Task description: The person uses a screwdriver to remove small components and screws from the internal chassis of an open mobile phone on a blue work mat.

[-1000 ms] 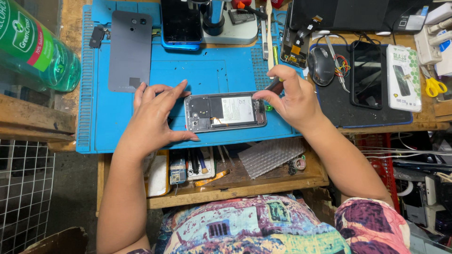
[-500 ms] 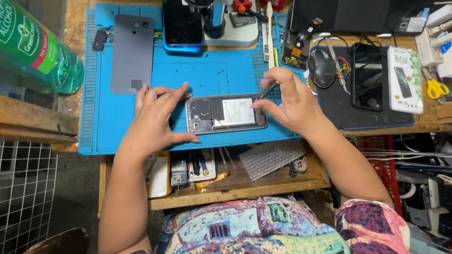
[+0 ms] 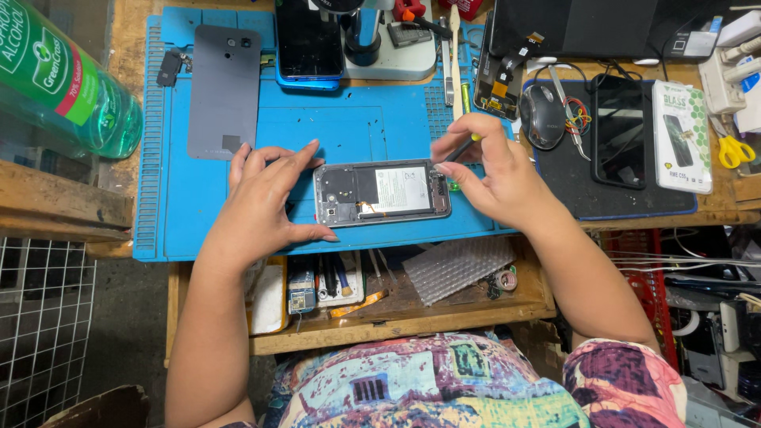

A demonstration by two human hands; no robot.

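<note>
An opened smartphone lies face down on a blue work mat, its battery and circuit boards exposed. My left hand rests on the mat and steadies the phone's left end with thumb and fingertips. My right hand pinches a thin dark tool with a yellow-green grip, its tip down at the phone's right end. The phone's grey back cover lies at the mat's upper left.
A green liquid bottle lies at far left. A microscope base with a dark phone stands at the mat's back. A mouse, black phone, white package sit right. An open drawer holds tools below.
My right hand has lifted slightly and turned the tool more upright over the phone's right end. My left hand and the phone stay in place.
</note>
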